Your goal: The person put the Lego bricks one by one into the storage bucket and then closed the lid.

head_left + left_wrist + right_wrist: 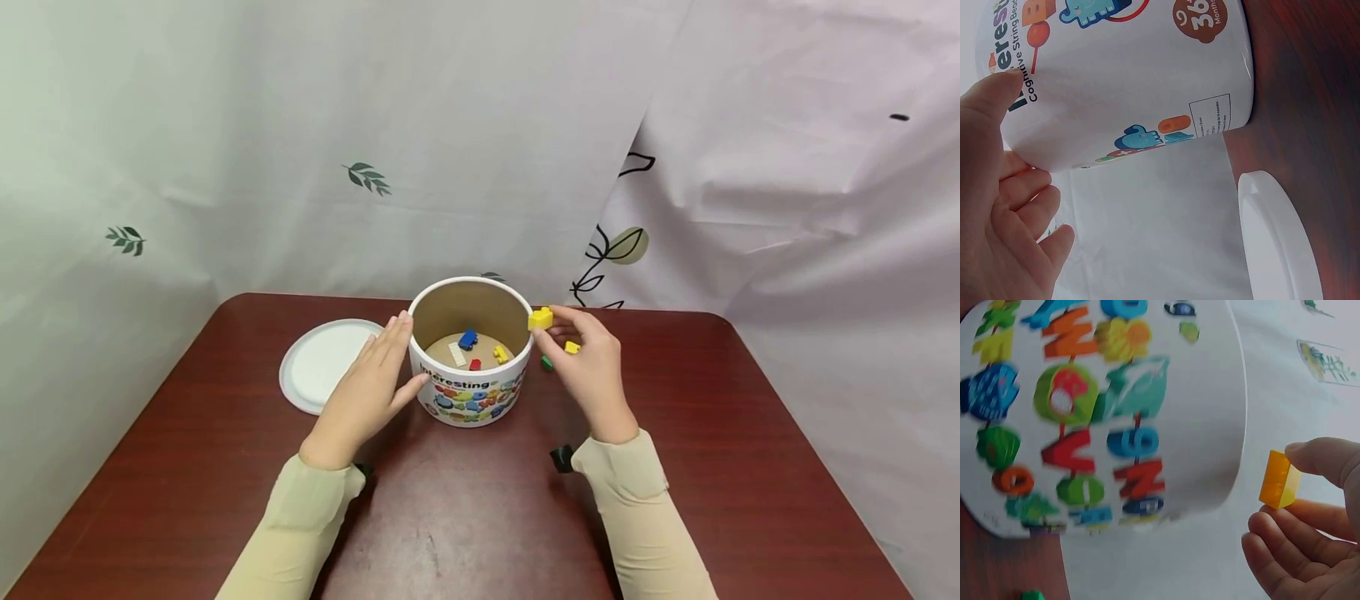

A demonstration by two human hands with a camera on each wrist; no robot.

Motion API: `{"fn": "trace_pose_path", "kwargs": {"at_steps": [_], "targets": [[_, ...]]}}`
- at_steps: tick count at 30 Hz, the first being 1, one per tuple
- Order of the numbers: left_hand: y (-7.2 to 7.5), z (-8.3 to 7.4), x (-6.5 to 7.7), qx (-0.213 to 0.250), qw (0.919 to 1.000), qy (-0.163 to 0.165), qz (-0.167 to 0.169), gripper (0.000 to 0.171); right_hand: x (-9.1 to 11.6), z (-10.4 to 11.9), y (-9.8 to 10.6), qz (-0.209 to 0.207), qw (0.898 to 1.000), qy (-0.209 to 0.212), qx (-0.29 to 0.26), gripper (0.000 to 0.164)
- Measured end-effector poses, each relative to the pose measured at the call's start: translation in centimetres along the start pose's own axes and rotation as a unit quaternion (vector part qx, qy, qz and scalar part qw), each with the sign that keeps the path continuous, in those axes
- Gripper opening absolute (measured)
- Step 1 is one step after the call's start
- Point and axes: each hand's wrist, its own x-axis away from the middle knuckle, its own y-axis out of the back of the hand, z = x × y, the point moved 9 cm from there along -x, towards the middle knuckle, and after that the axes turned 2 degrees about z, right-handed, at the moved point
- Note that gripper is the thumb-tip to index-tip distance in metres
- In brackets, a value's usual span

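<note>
Yellow block [540, 320] in right grip [594, 362], left grip [365, 392] touching tub [472, 402]

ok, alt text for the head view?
Right hand pinches a yellow block beside a printed white tub with small blocks inside; left hand touches the tub. A white lid lies at left on the dark red table.

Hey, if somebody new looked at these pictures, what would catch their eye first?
Probably the tub near the middle of the head view, its side brightly printed and small bricks lying inside. Next, the yellow brick pinched in the right grip beside the tub, then the lid, white against the dark red table, left of the tub.
</note>
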Motion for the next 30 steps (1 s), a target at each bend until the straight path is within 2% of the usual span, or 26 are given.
{"fn": "trace_pose_path", "kwargs": {"at_steps": [10, 15, 21, 30], "targets": [[-0.1, 0.1, -0.1, 0.003, 0.9998, 0.006, 0.016, 0.084, -2.0, 2.7, -2.5, 0.038, 0.998, 0.050, 0.011, 0.036], [-0.1, 0.0, -0.2, 0.006, 0.9999, 0.006, 0.013, 0.084, -3.1, 3.5, -4.2, 0.099, 0.994, 0.041, 0.023, 0.037], [-0.1, 0.2, -0.2, 0.008, 0.9999, 0.006, 0.008, 0.085, -4.3, 3.3, -7.5, 0.198, 0.979, 0.031, 0.046, 0.039], [-0.2, 0.1, -0.2, 0.013, 0.9998, 0.007, 0.011, 0.083, -4.9, 3.7, -11.5, 0.298, 0.951, 0.018, 0.079, 0.040]]}}
